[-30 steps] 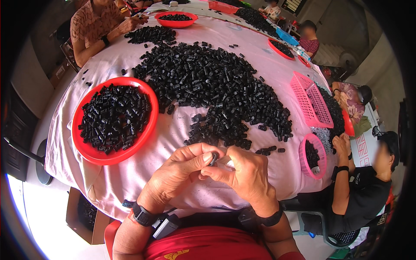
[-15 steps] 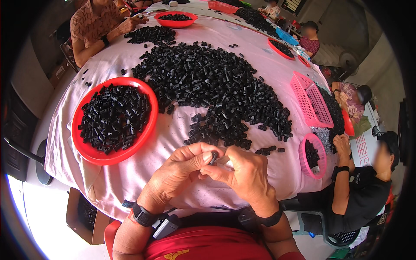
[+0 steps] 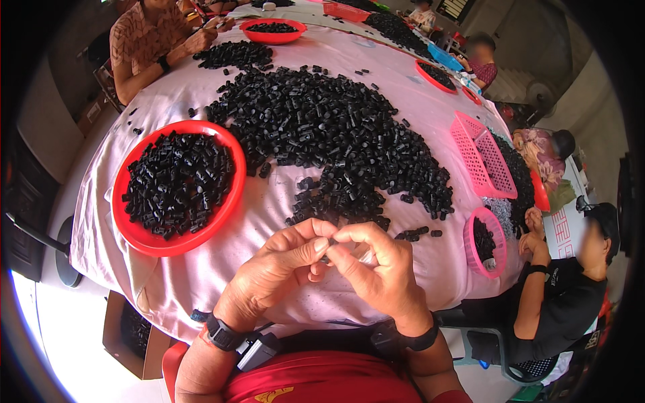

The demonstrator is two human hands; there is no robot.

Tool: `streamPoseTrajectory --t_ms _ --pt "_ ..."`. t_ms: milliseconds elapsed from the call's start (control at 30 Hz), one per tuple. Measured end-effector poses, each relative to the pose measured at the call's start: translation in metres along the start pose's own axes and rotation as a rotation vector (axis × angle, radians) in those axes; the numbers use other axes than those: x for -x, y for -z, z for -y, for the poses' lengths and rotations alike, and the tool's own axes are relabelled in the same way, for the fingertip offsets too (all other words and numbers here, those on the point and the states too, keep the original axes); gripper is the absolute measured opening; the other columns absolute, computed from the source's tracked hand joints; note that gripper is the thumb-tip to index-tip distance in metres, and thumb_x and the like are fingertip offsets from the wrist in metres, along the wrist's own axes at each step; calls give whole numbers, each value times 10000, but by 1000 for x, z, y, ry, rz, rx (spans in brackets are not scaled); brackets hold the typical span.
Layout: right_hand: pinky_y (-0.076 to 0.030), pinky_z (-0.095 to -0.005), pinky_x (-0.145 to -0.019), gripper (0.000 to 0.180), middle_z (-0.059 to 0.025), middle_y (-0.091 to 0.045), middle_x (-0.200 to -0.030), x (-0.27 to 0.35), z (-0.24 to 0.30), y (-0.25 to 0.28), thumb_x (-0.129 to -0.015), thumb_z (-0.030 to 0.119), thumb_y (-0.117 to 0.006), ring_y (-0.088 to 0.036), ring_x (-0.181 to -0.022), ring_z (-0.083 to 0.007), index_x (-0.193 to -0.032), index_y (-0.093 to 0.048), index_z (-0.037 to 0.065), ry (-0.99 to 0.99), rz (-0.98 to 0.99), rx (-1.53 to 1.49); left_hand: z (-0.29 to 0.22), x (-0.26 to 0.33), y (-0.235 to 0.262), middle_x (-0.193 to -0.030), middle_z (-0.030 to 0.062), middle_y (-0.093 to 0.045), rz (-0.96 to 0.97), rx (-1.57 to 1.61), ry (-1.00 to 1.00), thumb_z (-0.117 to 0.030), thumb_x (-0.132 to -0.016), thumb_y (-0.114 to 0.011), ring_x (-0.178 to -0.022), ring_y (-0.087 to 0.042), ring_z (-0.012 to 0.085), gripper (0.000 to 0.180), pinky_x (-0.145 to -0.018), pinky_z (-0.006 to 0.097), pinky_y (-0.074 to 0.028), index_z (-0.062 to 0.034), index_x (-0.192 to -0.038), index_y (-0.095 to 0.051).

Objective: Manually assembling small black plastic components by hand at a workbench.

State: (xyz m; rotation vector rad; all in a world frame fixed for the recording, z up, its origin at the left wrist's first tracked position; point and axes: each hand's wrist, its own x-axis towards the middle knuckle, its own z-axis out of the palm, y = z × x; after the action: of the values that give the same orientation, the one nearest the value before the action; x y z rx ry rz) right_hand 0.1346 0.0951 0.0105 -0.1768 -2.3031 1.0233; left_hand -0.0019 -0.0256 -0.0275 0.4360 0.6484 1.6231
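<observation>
Item: small black plastic piece, pinched between both hands above the near edge of the counter. I judged it light, stiff and smooth, likely to slip, best taken by its sides at the fingertips. Left hand: fingers curled closed, thumb and forefinger gripping the piece. Right hand: fingers closed likewise, meeting the left at the piece, which was mostly hidden. Nearby: red bowl of similar pieces to the left; large loose heap farther off; pink basket to the right.
</observation>
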Motion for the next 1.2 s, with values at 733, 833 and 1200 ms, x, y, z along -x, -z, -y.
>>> streamPoseTrajectory --t_ms 733,833,1200 --pt "-527 -224 -579 147 -105 -713 -866 3 -9 0 -936 63 -627 -710 -719 -113 -1060 -609 -15 -151 78 -336 -10 4 0 -901 -13 -644 -10 -194 12 -270 -923 -695 -772 -545 38 260 -684 173 -421 -79 -1083 -618" --pt "-528 -227 -584 145 -109 -711 -867 4 -11 0 -938 63 -625 -719 -736 -128 -1054 -608 -22 -129 74 -326 -10 3 0 -906 -4 -658 -13 -228 22 -265 -916 -703 -759 -544 36 272 -686 174 -425 -71 -1086 -617" --pt "-529 -229 -597 136 -108 -714 -867 4 -10 1 -941 57 -619 -726 -755 -136 -1049 -611 -26 -176 55 -358 -12 4 -1 -924 18 -669 17 -162 24 -186 -907 -700 -760 -551 52 277 -707 192 -442 -44 -1127 -610"
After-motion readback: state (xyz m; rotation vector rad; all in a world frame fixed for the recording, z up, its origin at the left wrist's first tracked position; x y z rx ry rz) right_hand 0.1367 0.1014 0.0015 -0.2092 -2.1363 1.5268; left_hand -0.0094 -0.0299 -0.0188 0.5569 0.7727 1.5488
